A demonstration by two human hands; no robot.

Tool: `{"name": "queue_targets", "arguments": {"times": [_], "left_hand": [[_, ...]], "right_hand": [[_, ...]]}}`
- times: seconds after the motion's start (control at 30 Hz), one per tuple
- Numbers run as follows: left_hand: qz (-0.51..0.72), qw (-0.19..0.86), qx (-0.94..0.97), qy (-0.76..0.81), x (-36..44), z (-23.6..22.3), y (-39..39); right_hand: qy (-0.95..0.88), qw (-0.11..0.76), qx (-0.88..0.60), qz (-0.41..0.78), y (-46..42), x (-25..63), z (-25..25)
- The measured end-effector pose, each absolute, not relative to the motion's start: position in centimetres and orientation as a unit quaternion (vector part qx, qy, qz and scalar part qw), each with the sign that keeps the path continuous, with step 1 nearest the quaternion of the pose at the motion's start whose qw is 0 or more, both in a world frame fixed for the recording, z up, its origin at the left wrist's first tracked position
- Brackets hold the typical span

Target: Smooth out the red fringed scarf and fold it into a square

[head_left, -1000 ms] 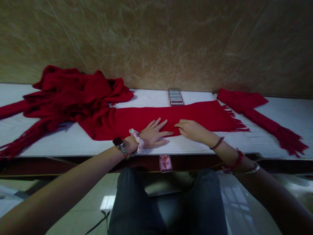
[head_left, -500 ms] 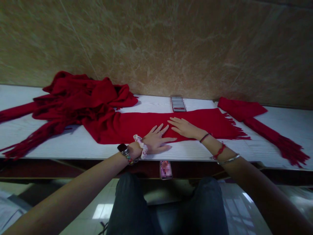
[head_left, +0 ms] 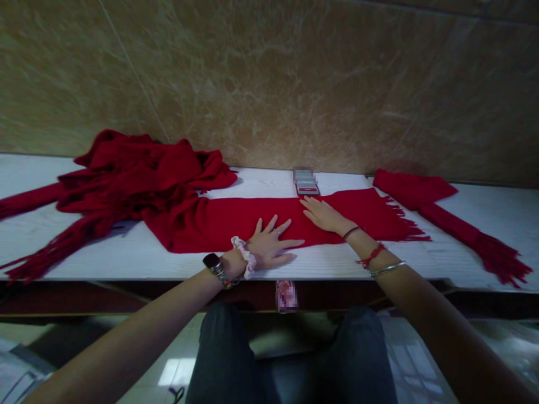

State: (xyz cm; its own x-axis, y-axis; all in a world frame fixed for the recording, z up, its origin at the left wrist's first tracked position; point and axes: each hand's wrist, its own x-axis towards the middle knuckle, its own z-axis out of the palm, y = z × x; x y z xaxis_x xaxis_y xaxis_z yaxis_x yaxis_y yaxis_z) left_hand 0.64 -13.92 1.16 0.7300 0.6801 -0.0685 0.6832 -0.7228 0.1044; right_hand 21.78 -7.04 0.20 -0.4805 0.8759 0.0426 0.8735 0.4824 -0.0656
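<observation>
A red fringed scarf [head_left: 236,219] lies spread flat across the white table [head_left: 126,261]. My left hand [head_left: 272,244] rests palm down on its near edge with fingers spread. My right hand [head_left: 324,215] lies flat on the scarf farther back and to the right, fingers stretched out toward the far edge. Neither hand grips the cloth. The scarf's fringe [head_left: 406,224] points right.
A heap of crumpled red scarves [head_left: 135,171] sits at the left. A folded red scarf [head_left: 438,210] lies at the right. A small flat device [head_left: 306,182] sits by the marble wall. My knees show below the table edge.
My right hand has slid away from me and to the right across the scarf, from the near edge toward the far edge. My left hand has stayed put.
</observation>
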Motion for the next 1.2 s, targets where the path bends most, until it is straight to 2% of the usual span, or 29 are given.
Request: {"name": "queue_targets", "arguments": {"times": [0.2, 0.47, 0.6, 0.73, 0.97, 1.03, 1.2], "left_hand": [[-0.011, 0.067, 0.928, 0.366, 0.6, 1.0, -13.8], [-0.005, 0.066, 0.927, 0.369, 0.7, 1.4, -14.1], [-0.011, 0.069, 0.927, 0.370, 0.7, 1.5, -14.0], [-0.025, 0.067, 0.926, 0.370, 0.7, 1.4, -14.0], [-0.055, 0.100, 0.920, 0.375, 0.5, 2.4, -13.6], [-0.038, 0.103, 0.906, 0.409, 0.9, 2.9, -12.8], [0.035, 0.034, 0.879, 0.474, 3.1, 2.1, -9.9]], "right_hand": [[-0.818, -0.006, -0.570, -0.072, -6.9, 26.6, 0.6], [-0.777, 0.008, -0.625, -0.073, -6.8, 27.7, 1.2], [-0.811, 0.047, -0.579, -0.064, -8.2, 25.2, 1.1], [-0.852, 0.035, -0.523, -0.018, -9.5, 22.8, 0.4], [-0.845, 0.046, -0.531, -0.032, -9.4, 22.8, -0.7], [-0.846, 0.054, -0.530, -0.041, -9.4, 22.8, -0.9], [-0.845, 0.067, -0.528, -0.047, -9.4, 22.6, -1.0]]}}
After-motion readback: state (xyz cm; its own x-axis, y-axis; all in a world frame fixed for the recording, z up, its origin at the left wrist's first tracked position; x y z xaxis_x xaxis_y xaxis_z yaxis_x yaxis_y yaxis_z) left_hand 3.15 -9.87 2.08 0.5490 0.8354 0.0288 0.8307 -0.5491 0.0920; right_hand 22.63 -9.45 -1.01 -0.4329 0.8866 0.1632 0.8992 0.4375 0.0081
